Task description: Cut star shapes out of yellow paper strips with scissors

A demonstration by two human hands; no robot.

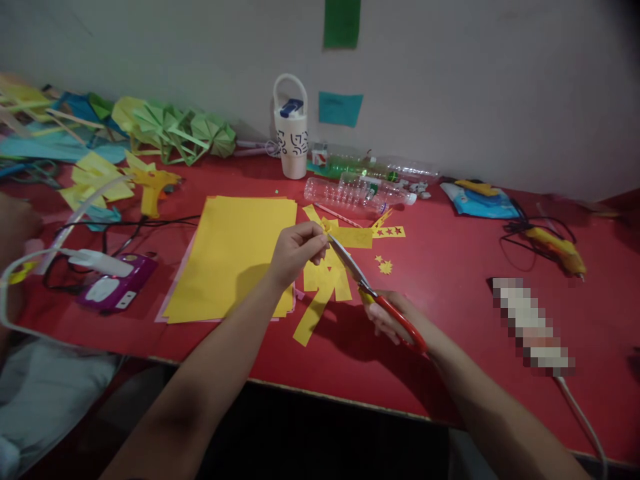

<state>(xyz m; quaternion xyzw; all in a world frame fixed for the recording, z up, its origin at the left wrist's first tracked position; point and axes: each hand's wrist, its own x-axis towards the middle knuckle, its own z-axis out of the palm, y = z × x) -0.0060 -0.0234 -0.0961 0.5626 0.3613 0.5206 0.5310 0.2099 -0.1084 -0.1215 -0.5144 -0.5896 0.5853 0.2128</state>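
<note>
My left hand (303, 247) pinches a small piece of yellow paper (327, 225) between thumb and fingertips. In my right hand (393, 317) is a pair of scissors (395, 317) with red handles, its blades pointing up and left to the pinched paper. The blades look nearly closed; whether they are cutting I cannot tell. Beneath and around both hands lie several yellow paper strips (315, 317), one with star-shaped holes (389, 232). Small yellow paper stars (385, 267) rest to the right of the strips. A stack of yellow paper sheets (235, 253) lies under my left wrist.
Clear plastic bottles (345, 193) and a white tumbler (293, 143) stand or lie along the wall. Left are a yellow glue gun (153, 190), a purple power strip (117, 283) and another person's arm (13, 233). A second glue gun (555, 248) and a blurred-out object (533, 327) lie right.
</note>
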